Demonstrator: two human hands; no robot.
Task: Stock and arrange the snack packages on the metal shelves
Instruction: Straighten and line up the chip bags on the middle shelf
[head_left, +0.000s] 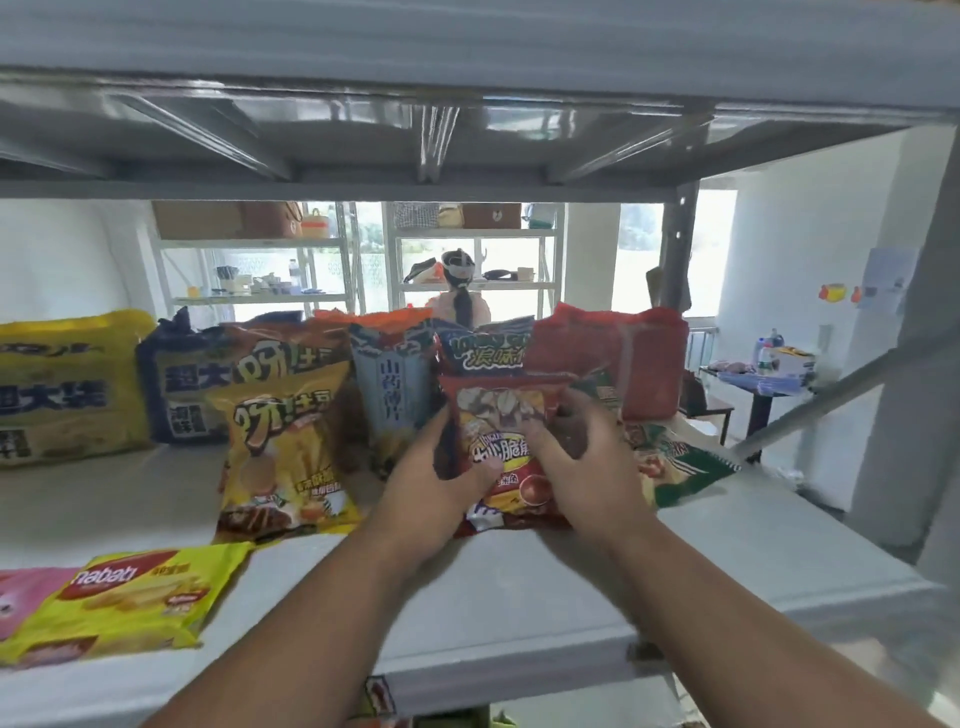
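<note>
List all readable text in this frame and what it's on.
"nabati": yellow wafer pack, lying front left on the shelf.
"山药薄片": blue-grey bag, standing mid-shelf.
"超大": dark blue pack at back.
Red bag held in left hand and right hand: blurred, unreadable.
Other packs: too blurred.

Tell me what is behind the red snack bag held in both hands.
Behind the red snack bag stand a dark blue bag and a large red pack. Their lower parts are covered.

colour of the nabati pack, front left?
Yellow with a red logo panel; nabati pack shows clearly in the head view.
</note>
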